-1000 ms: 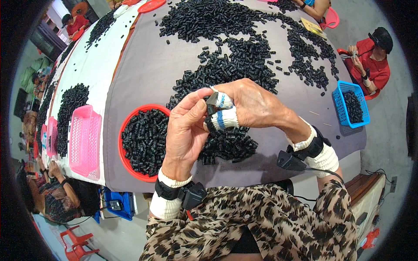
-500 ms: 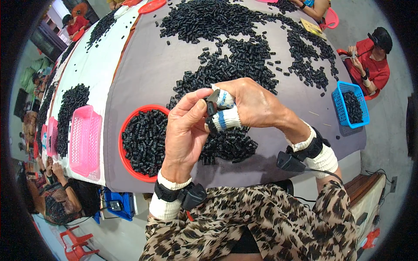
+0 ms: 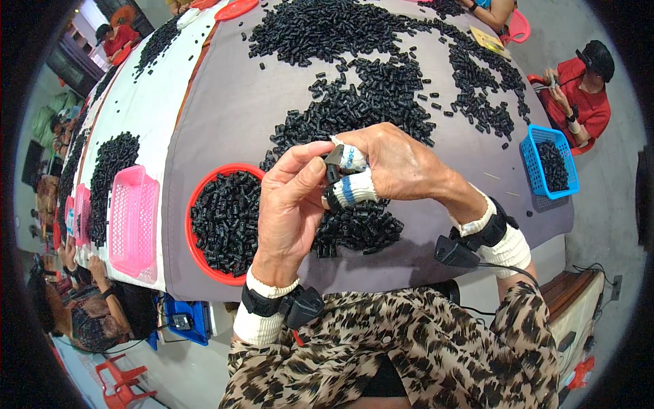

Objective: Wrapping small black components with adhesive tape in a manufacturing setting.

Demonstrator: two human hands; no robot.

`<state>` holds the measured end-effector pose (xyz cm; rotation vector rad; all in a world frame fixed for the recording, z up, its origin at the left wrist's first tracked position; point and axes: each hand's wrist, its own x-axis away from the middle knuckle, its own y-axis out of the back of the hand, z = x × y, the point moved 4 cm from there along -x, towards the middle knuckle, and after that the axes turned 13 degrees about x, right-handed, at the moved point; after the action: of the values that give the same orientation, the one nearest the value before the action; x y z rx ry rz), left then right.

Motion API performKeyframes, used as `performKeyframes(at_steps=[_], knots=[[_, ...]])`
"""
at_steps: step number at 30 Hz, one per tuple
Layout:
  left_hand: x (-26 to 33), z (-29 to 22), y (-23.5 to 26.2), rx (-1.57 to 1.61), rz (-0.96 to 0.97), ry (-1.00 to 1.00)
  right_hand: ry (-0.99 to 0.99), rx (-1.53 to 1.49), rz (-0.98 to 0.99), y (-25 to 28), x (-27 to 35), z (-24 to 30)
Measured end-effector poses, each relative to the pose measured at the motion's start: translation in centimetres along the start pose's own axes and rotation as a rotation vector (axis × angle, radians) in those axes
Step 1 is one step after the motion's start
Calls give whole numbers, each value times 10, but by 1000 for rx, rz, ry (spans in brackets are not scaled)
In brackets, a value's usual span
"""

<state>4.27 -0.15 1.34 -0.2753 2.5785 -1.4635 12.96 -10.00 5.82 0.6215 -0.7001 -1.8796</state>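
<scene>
My left hand [image 3: 291, 198] pinches a small black cylindrical part [image 3: 332, 174] between thumb and fingertips. Against its upper end lies a small dark grey blade [image 3: 334, 156] with a slanted edge, gripped by my right hand [image 3: 409, 163]. White wraps with blue marks cover the right thumb and index finger; most of what lies inside that grip is hidden. Both hands meet above a large heap of the same black parts [image 3: 361, 102]. Left of my left wrist, a round red basin [image 3: 193, 235] is filled with such parts.
A pink basket [image 3: 134, 252] stands on the white cloth at left. At the right table edge is a blue basket [image 3: 573, 170] of black parts, near a person in red [image 3: 579, 102]. Other people sit along the left side. Cables run from the dark devices on my wrists.
The blade has tilted slightly against the black part, and my fingers have shifted a little. At the lower left, another person's hands have moved slightly.
</scene>
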Motion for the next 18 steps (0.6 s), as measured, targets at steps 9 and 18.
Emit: performKeyframes(at_steps=[9, 18], knots=[[1, -1, -1, -70, -31, -26, 38, -15, 5, -3, 2, -4], [1, -3, -1, -52, -5, -11, 57, -10, -10, -7, 1, -2]])
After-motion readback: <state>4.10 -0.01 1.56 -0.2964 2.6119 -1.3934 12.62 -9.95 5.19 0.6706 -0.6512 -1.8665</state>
